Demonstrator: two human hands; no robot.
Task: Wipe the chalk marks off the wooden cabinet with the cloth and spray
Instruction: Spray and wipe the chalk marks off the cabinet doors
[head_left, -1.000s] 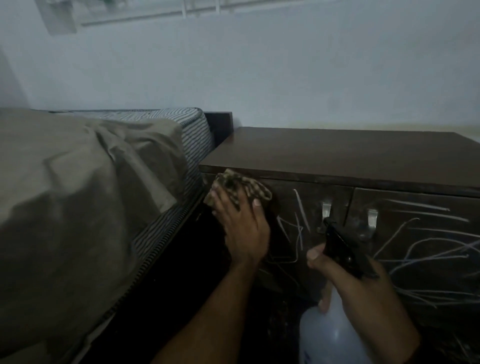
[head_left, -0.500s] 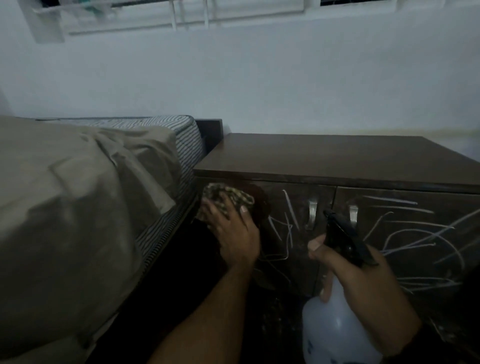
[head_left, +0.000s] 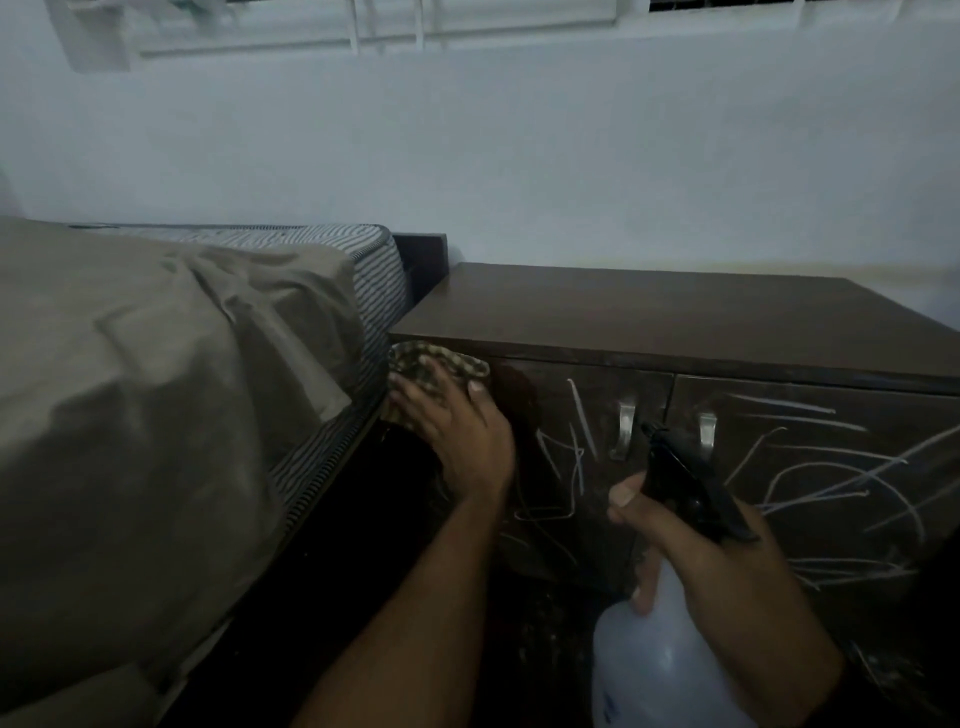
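A dark wooden cabinet (head_left: 675, 317) stands against the wall, its two doors scrawled with white chalk marks (head_left: 831, 478). My left hand (head_left: 457, 436) presses a checked cloth (head_left: 436, 366) flat against the top left corner of the left door. The patch of door right of the cloth looks dark and free of marks. My right hand (head_left: 717, 561) grips a translucent spray bottle (head_left: 654, 670) with a black trigger head (head_left: 685, 478), held in front of the gap between the doors, nozzle pointing up and left.
A bed (head_left: 156, 415) with a grey-brown cover and a striped mattress stands close on the left, almost touching the cabinet. Two metal handles (head_left: 626, 426) hang near the door gap. A pale wall and window frame rise behind.
My left hand slid the cloth left along the top of the left door to its corner. The spray bottle stayed in my right hand; the view shifted slightly.
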